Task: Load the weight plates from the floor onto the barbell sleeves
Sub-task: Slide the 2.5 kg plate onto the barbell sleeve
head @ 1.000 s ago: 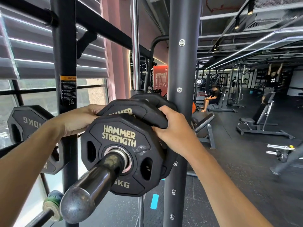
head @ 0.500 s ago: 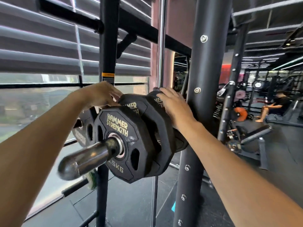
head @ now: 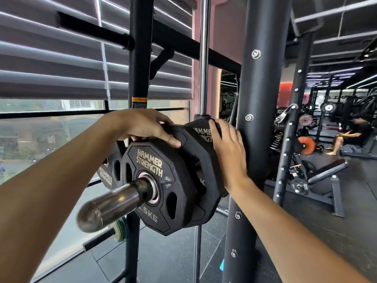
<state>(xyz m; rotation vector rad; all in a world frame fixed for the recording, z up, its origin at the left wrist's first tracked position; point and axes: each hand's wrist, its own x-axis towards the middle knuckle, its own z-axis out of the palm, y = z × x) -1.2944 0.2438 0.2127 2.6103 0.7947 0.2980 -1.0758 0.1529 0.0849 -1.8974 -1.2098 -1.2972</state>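
Observation:
A steel barbell sleeve (head: 114, 201) points toward me at centre left. Three black Hammer Strength plates sit on it: a small front plate (head: 163, 186) marked in KG, a larger middle plate (head: 195, 152) and a back plate (head: 204, 129). My left hand (head: 142, 127) lies over the top edge of the front and middle plates, fingers stretched out flat. My right hand (head: 228, 152) presses flat against the right side of the rear plates, fingers straight and pointing up.
A thick black rack upright (head: 259, 139) stands just right of the plates. A thinner post (head: 138, 78) and a stored plate (head: 110, 172) are behind on the left, by the window blinds. A bench (head: 322, 170) and a seated person (head: 350, 135) are at the right.
My right hand let go of its curled grip and now lies flat against the plates. The left hand slid over the top edge. My view swung left and closer.

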